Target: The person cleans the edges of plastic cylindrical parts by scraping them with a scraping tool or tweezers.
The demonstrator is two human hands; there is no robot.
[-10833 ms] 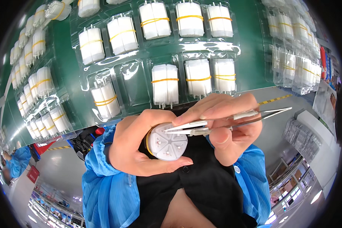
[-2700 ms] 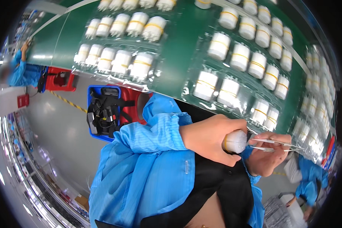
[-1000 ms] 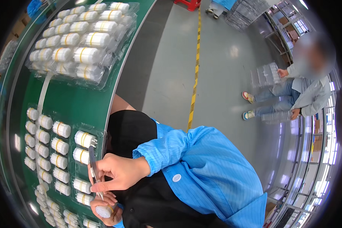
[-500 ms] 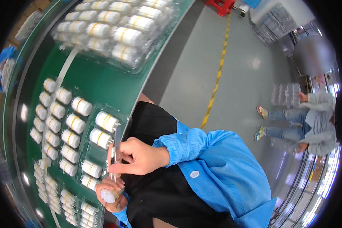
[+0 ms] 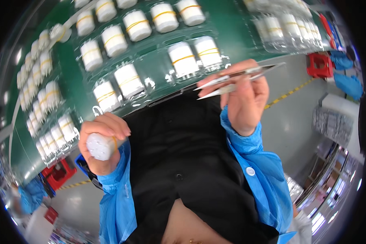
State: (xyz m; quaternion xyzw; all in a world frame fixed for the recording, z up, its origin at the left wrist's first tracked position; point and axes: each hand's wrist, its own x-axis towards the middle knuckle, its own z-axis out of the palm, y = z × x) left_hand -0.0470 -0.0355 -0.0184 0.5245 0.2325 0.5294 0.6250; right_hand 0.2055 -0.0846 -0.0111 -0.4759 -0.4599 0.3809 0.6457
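My left hand point(image 5: 107, 124) is wrapped round a white cylindrical part point(image 5: 98, 147) with a yellow band, its flat end with small dark spots turned up. In my right hand point(image 5: 247, 103) is a pair of pointed metal tweezers point(image 5: 254, 72), held between thumb and fingers. The two tips are apart with nothing between them, and they point left, well away from the part in my left hand. Just beyond my hands, a clear plastic tray point(image 5: 150, 87) holds several similar banded cylinders point(image 5: 128, 79), some with pins showing at the near end.
The green worktable point(image 5: 236, 36) runs across in front of me. More trayed cylinders point(image 5: 53, 138) stand at the left, and stacked filled trays point(image 5: 288, 28) at the far right. A red stool point(image 5: 319, 65) is on the floor at the right, another red stool point(image 5: 59, 173) at the left.
The view has swung round to face the table. My right hand with the tweezers has moved away from the cylinder in my left hand; the two hands are now wide apart.
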